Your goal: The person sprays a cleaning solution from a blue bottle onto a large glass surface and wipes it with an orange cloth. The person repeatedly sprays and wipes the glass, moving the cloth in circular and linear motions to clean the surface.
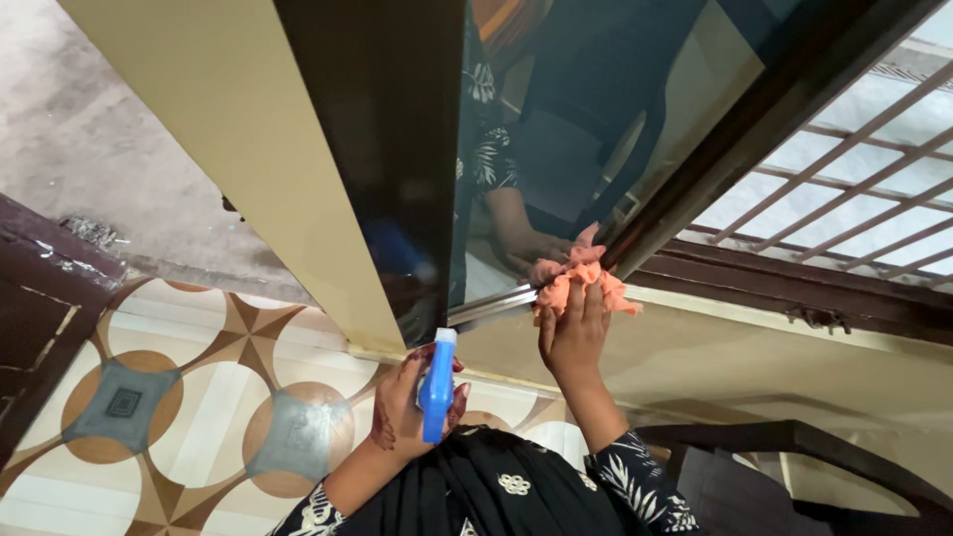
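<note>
My right hand [574, 333] presses a crumpled orange cloth [581, 281] against the lower corner of a dark window pane [596, 109], where the glass meets its metal frame. The glass mirrors my arm and the cloth. My left hand [402, 407] is lower, near my chest, wrapped around a blue spray bottle [437, 389] with a white top, held upright and apart from the window.
A dark brown window frame [774, 288] and a white metal grille [864, 179] lie to the right. A cream wall [228, 129] runs left of the glass. Patterned floor tiles [199, 397] are below, with a dark wooden chair [794, 467] at lower right.
</note>
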